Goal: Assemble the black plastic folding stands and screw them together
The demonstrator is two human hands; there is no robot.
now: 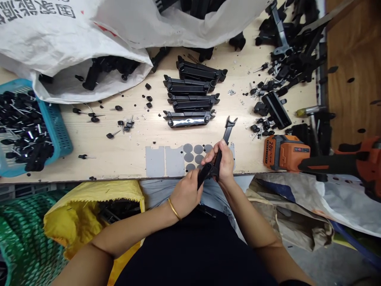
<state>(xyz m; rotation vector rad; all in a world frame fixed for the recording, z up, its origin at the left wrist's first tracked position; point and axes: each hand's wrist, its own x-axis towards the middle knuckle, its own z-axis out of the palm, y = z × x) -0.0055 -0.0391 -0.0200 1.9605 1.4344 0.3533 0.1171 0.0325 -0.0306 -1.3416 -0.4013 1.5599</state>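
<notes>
Orange batt. (281,152) reads "20V" (270,149), wht sack (74,43) upside-down Chin. chars (37,11).

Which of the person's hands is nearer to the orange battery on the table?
Right. The right hand is left of the orange battery, across some table; the left hand is farther left and nearer the person's body.

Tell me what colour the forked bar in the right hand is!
The forked bar is black; it shows in the head view.
</notes>
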